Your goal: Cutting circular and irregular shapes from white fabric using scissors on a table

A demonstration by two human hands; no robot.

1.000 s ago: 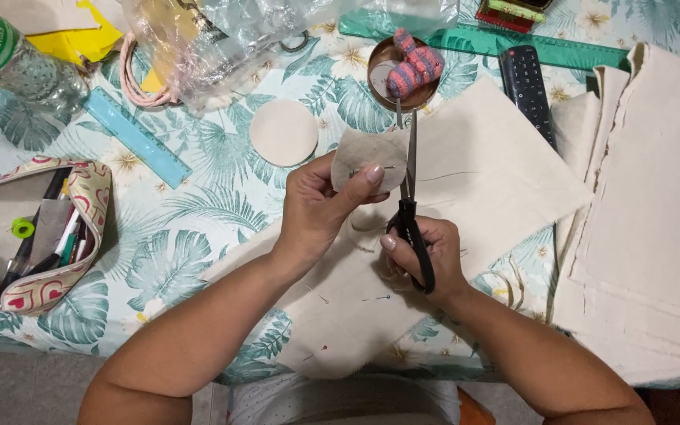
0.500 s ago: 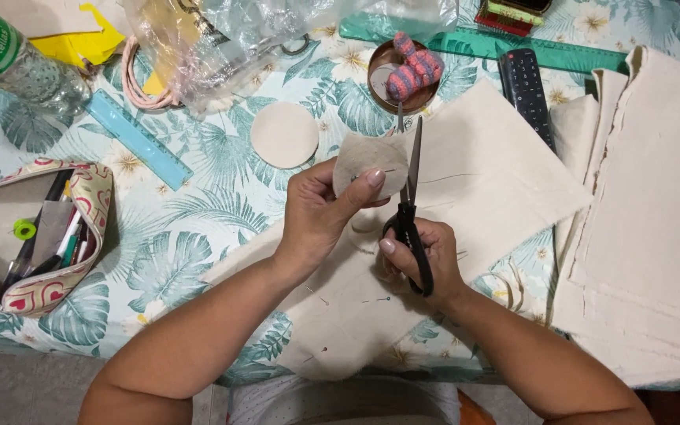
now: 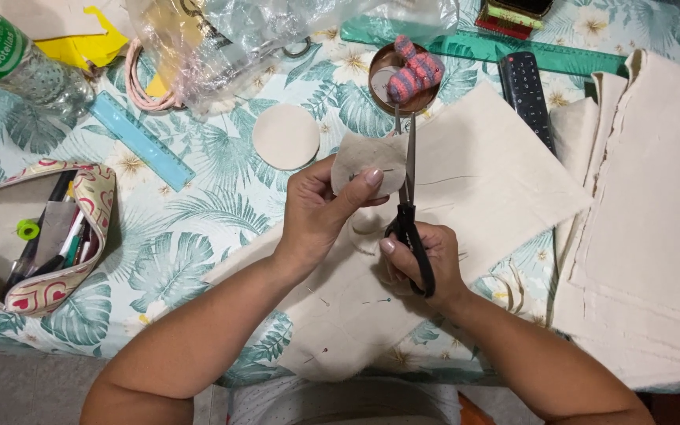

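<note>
- Both forearms come in from the bottom edge and meet mid-frame, wrists slightly bent, hands just beside each other above the table.
- Left hand: fingers curled, thumb pressed on a small cream fabric piece, pinching it and holding it up off the table.
- Right hand: closed around the black handles of the scissors, fingers through the loops.
- Scissors point away from the person, blades nearly vertical, running along the right edge of the fabric piece; blades look narrow, almost together.
- Under both hands lies a large cream cloth sheet, spread diagonally on the table, with a few pins stuck in its lower part.
- Just left of the fabric piece: a round cream fabric disc flat on the table.
- Beyond the scissor tips: a small round tin holding a pink and grey striped pincushion.
- Right of the tin: a black remote, and a green ruler along the far edge.
- Far right: a stack of folded cream cloth.
- Left side: blue ruler, open pencil case with pens, clear plastic bag, bottle at the top corner.
- Table is covered with a leaf-print cloth.
</note>
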